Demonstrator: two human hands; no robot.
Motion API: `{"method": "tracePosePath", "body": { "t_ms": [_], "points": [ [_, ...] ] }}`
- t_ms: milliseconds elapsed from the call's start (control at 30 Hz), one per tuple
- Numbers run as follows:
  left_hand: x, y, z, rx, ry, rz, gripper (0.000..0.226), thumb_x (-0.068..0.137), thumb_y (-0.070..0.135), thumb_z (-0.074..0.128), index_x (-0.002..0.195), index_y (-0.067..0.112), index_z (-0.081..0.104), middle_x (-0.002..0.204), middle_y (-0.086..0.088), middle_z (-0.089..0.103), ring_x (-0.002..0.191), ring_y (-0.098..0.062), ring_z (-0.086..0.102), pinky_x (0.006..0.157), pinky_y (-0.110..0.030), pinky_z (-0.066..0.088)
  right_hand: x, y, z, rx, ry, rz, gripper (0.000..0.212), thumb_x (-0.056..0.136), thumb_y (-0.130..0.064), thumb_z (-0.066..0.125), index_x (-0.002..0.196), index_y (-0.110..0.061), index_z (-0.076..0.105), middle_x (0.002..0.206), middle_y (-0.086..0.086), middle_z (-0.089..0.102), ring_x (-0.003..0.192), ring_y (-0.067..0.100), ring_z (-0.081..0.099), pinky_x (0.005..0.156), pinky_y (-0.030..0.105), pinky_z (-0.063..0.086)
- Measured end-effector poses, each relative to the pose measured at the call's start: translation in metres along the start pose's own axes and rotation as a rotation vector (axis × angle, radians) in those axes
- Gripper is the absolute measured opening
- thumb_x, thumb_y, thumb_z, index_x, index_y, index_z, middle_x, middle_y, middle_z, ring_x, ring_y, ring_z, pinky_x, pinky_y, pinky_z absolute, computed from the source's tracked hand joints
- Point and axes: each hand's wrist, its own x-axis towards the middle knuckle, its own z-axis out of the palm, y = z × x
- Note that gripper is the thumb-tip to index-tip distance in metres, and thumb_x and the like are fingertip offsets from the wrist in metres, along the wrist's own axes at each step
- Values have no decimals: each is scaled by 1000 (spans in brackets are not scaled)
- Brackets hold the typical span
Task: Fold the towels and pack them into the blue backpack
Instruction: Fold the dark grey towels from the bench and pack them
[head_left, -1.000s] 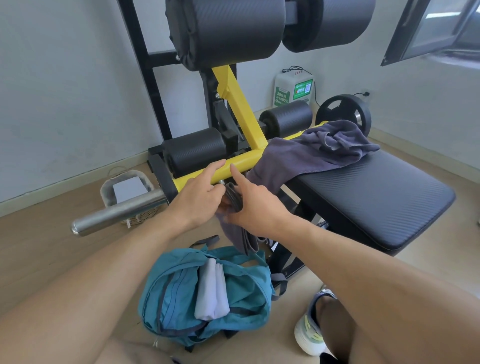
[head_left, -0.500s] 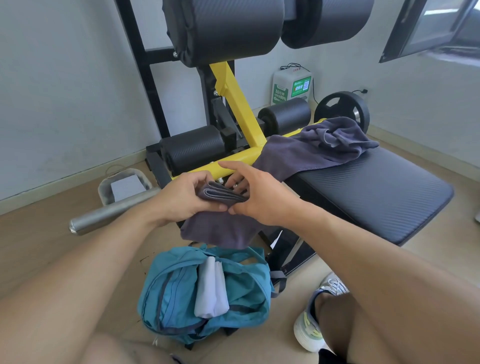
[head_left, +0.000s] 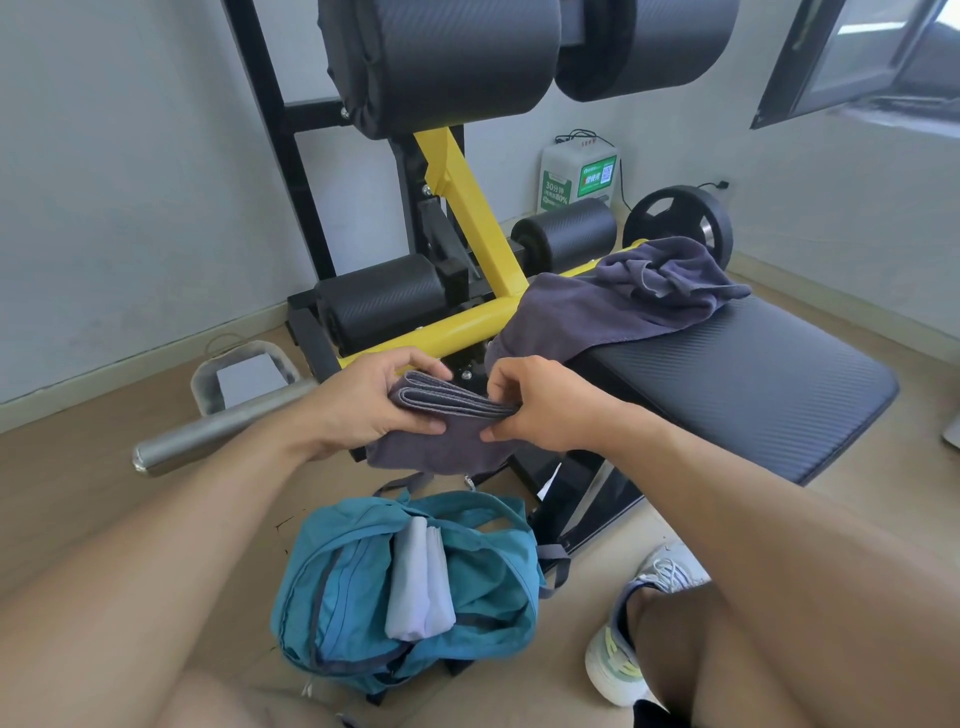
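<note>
A dark grey towel (head_left: 441, 415), folded into several layers, is held between both hands above the floor. My left hand (head_left: 363, 405) grips its left end with the thumb underneath. My right hand (head_left: 540, 402) pinches its right end. A flap of the towel hangs below the fold. Beneath it on the floor lies the blue backpack (head_left: 410, 587), open, with a folded white towel (head_left: 418, 587) sticking out of it. Another dark grey towel (head_left: 623, 301) lies crumpled over the bench and the yellow bar.
A black padded bench (head_left: 748, 384) stands to the right, part of a yellow-and-black gym machine (head_left: 467, 218) with roller pads. A steel bar (head_left: 218, 426) juts out at the left beside a small basket (head_left: 244, 371). My shoe (head_left: 623, 644) rests at lower right.
Both hands have drawn the folded grey towel back from the yellow bar and spread apart to its two ends, so it lies flatter and wider above the backpack.
</note>
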Motion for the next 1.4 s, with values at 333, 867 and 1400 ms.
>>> {"method": "tracePosePath", "body": {
  "t_ms": [333,867,1400],
  "points": [
    [-5,4,5,-109,-91,-19,35,83,-5,75,115,10,77,107,-7,79,104,-15,74,85,-24,58,-6,5,0,38,-119,-16,41,70,-39,92,76,-23,54,68,-13,56,60,4,46,58,20,37],
    [0,5,11,-34,107,-79,34,69,36,87,101,28,82,95,3,81,94,-15,76,93,-40,59,-8,-4,-2,33,-11,-89,24,86,-41,79,108,-30,75,91,-8,75,84,8,68,78,36,57],
    [4,3,19,-308,58,-281,17,103,17,57,108,22,72,91,4,78,73,-13,70,58,-30,55,0,7,-2,85,205,-82,37,84,-2,72,109,-29,76,93,-18,72,84,-2,65,68,13,46]
  ]
}}
